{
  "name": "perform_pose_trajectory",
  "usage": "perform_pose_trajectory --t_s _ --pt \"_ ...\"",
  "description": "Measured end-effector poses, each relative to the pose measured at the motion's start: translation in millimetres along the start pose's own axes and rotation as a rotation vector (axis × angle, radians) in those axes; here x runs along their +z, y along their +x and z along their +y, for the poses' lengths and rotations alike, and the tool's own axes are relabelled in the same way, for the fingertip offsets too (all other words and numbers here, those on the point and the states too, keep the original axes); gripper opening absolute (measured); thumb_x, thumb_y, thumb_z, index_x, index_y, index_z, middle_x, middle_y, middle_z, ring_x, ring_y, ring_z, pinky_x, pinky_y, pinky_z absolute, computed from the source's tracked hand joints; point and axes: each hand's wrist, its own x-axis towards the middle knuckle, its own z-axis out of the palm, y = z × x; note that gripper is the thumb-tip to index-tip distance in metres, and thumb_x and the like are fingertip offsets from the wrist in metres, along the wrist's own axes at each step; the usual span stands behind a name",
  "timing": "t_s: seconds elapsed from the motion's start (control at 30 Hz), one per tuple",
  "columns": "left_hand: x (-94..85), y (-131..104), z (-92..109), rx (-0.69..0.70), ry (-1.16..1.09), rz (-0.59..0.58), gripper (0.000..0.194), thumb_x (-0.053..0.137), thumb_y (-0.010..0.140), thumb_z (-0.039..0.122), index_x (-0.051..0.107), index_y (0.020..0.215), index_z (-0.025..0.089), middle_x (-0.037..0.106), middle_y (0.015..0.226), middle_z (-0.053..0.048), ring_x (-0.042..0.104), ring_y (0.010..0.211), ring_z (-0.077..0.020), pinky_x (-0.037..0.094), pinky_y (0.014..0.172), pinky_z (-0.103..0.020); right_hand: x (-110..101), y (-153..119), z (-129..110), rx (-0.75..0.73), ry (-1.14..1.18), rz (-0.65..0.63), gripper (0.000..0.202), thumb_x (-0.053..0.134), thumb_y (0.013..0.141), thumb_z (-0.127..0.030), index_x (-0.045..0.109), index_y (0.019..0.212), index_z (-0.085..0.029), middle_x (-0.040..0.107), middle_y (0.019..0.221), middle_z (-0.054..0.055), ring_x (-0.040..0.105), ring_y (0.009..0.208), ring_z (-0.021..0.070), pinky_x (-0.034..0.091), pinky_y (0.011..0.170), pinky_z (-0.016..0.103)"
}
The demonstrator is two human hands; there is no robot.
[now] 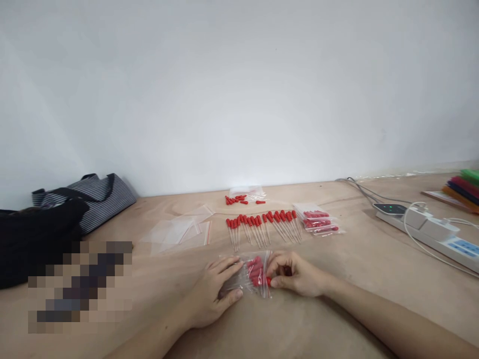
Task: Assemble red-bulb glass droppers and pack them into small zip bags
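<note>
A clear zip bag (247, 284) holding several red-bulbed glass droppers lies at the near middle of the table. My left hand (220, 284) rests flat on the bag's left end, fingers apart. At the bag's red-striped mouth, my right hand (292, 274) pinches a red dropper bulb (268, 281) between thumb and fingers. Beyond the hands, several red-topped droppers (256, 222) lie in a row, tips toward me. Filled bags (320, 222) are stacked to the right of the row. Flat clear bags (175, 232) lie to its left.
Loose red bulbs (235, 199) and a clear bag (247, 190) lie near the wall. A striped bag (108, 199) and dark cloth (41, 239) are at left. On the right are a power strip (430, 234), cables and coloured mesh material (464, 189).
</note>
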Motion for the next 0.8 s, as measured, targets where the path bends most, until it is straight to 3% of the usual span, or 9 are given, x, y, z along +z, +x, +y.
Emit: perform_pose_trajectory --t_s 0.13,0.33,0.57,0.67,0.8 --pt "3.3 -0.9 -4.4 0.005 -0.013 0.006 0.049 0.046 0.082 0.039 0.038 0.129 0.024 0.040 0.133 -0.007 0.037 0.120 -0.0263 0.030 0.099 -0.048 7.0 -3.2 -8.6 -0.052 -0.086 -0.049 0.011 0.055 0.076 -0.028 0.060 0.080 -0.019 0.056 0.075 0.000 0.044 0.057 0.0082 0.036 0.054 0.020" --pt "7.2 -1.1 -8.0 0.029 -0.034 0.055 0.050 0.048 0.082 0.039 0.036 0.129 0.028 0.041 0.133 -0.005 0.038 0.120 -0.0255 0.030 0.100 -0.047 14.2 1.3 -15.2 -0.153 -0.181 0.059 0.003 0.054 0.074 -0.020 0.055 0.076 -0.018 0.052 0.081 0.001 0.046 0.063 0.0093 0.038 0.056 0.020" --pt "5.1 -0.9 -4.5 0.009 -0.025 0.048 0.050 0.049 0.081 0.040 0.038 0.128 0.027 0.041 0.133 -0.005 0.038 0.120 -0.0258 0.031 0.100 -0.048 24.6 12.6 -4.2 0.158 -0.139 0.168 0.022 0.071 0.058 -0.030 0.055 0.061 -0.017 0.046 0.048 -0.006 0.040 0.045 0.0065 0.029 0.042 0.017" --pt "5.7 -0.7 -6.8 0.020 -0.038 0.069 0.050 0.049 0.081 0.042 0.039 0.128 0.027 0.043 0.132 -0.005 0.039 0.119 -0.0260 0.033 0.098 -0.046 22.5 12.0 -3.9 0.090 -0.197 0.157 0.023 0.071 0.058 -0.036 0.058 0.059 -0.017 0.047 0.048 -0.006 0.041 0.045 0.0067 0.029 0.042 0.018" --pt "10.3 -0.4 -16.5 0.048 -0.003 0.112 0.048 0.049 0.081 0.043 0.041 0.126 0.029 0.044 0.130 -0.005 0.039 0.119 -0.0265 0.032 0.098 -0.048 15.9 11.4 -5.4 -0.067 -0.162 0.030 0.017 0.064 0.067 -0.035 0.064 0.063 -0.018 0.057 0.061 -0.002 0.050 0.056 0.0096 0.037 0.052 0.020"
